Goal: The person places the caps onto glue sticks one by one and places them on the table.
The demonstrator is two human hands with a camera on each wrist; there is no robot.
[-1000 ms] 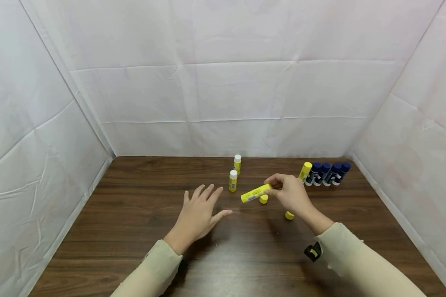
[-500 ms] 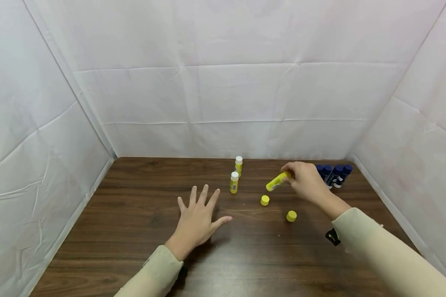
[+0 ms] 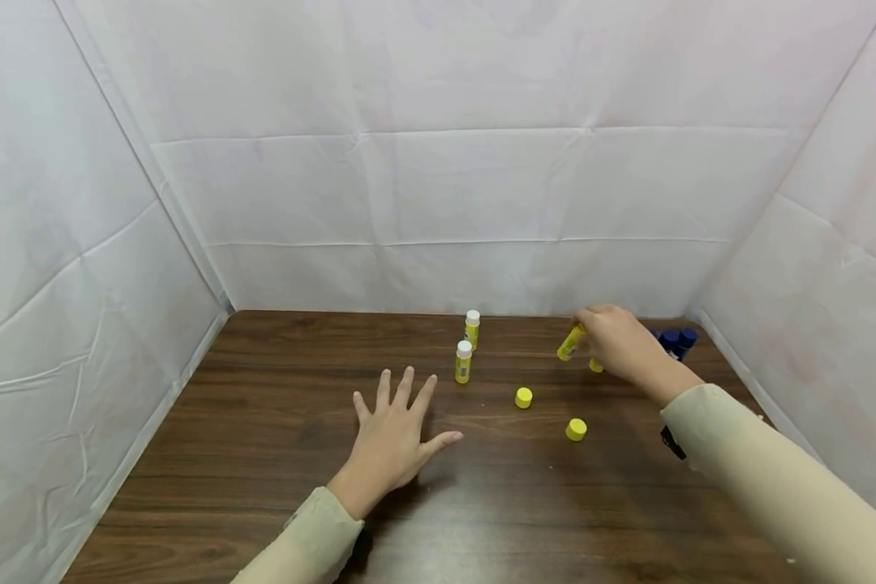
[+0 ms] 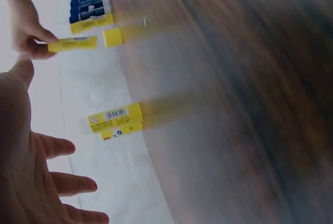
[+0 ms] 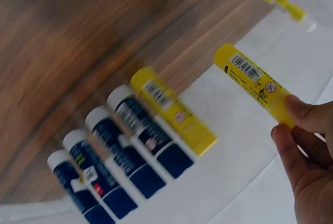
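My right hand (image 3: pixel 624 349) pinches a yellow glue stick (image 5: pixel 252 81) by its capped end between thumb and fingers. The stick tilts, its base pointing down towards the table. Beside it, another yellow glue stick (image 5: pixel 174 112) stands at the end of a row of navy glue sticks (image 5: pixel 148 130); in the head view the hand hides much of that row. My left hand (image 3: pixel 390 442), fingers spread and holding nothing, is low over the table at left of centre. Nearest to it stand two yellow glue sticks with white tops (image 3: pixel 463 362), one behind the other.
Two loose yellow caps (image 3: pixel 523 397) sit on the brown wooden table (image 3: pixel 277 381), right of centre. White cloth (image 3: pixel 482 186) hangs behind the table and along both sides.
My right hand has carried the yellow glue stick right and back, from the middle towards the row, tilting it steeper. The left hand has spread its fingers wider and stayed about in place.
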